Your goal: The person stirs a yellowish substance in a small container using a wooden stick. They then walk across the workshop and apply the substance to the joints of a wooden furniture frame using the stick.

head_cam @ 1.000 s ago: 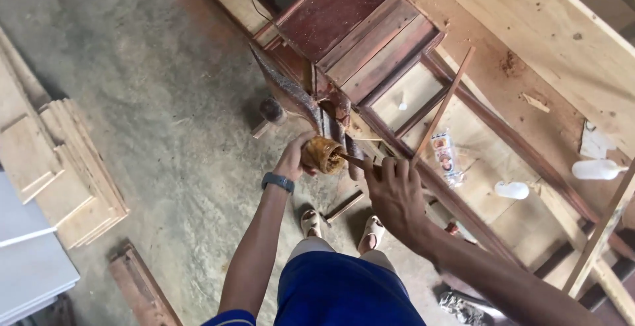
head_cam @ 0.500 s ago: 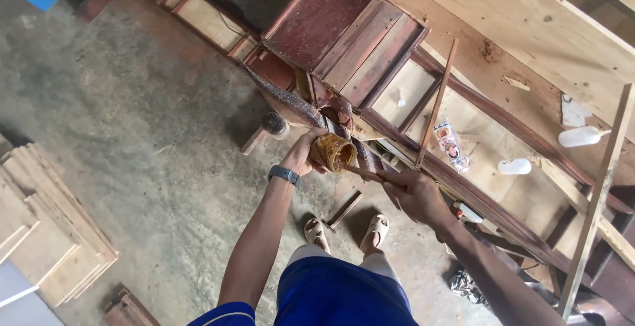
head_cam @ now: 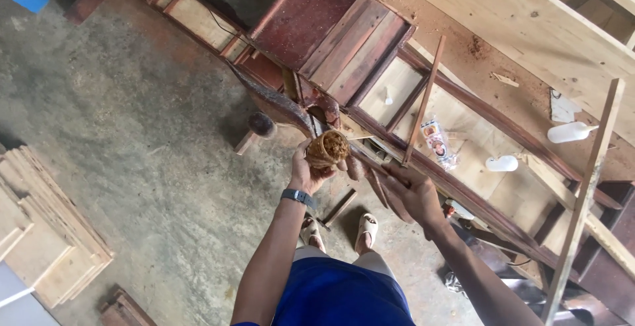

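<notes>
Head view: my left hand [head_cam: 309, 170] grip is clamped round a small cup of brown paste [head_cam: 327, 149], kept upright beside the dark wooden frame [head_cam: 463, 194]; right hand [head_cam: 413, 194] pinches a thin stick [head_cam: 380, 170] for dipping, I judge.

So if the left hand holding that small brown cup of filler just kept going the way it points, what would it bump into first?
Most likely the dark red-brown curved wooden frame piece just beyond the left hand and its small brown cup, though depth is hard to judge from above.
</notes>
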